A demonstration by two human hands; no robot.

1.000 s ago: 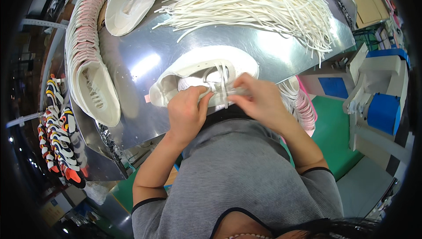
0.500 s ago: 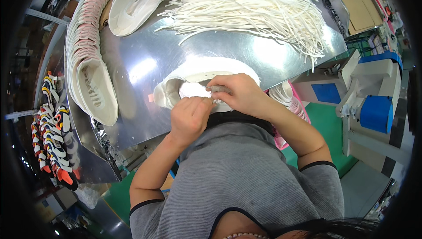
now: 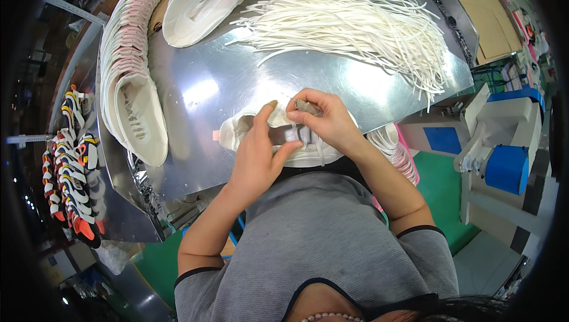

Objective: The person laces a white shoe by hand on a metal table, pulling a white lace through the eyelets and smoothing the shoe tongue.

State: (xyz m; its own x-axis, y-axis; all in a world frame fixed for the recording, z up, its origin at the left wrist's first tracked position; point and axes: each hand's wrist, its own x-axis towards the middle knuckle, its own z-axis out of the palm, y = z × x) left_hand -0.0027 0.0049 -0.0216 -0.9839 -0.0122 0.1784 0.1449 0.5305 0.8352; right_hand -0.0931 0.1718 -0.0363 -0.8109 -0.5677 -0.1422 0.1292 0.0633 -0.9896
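Observation:
A white shoe upper [image 3: 231,132] lies on the metal table right in front of me, its opening facing up. My left hand [image 3: 258,150] rests over the opening, thumb and forefinger spread apart at its two sides. Pinched in my right hand [image 3: 325,119] is a small hand tool with a grey wrapped handle [image 3: 308,107]; its tip is too small to make out. Beside the right fingers, a white shoelace [image 3: 320,151] crosses the upper and hangs over its near side.
A heap of white laces [image 3: 349,29] lies across the far table. Nested rows of white and pink uppers [image 3: 141,122] curve along the left and far left [image 3: 198,17]. Multicoloured shoe parts [image 3: 71,174] hang at the left; a machine with a blue cover [image 3: 505,165] stands right.
My left hand has opened from a closed grip, its fingers now spread. The right hand with the tool has moved slightly up and right. Lace now shows across the upper.

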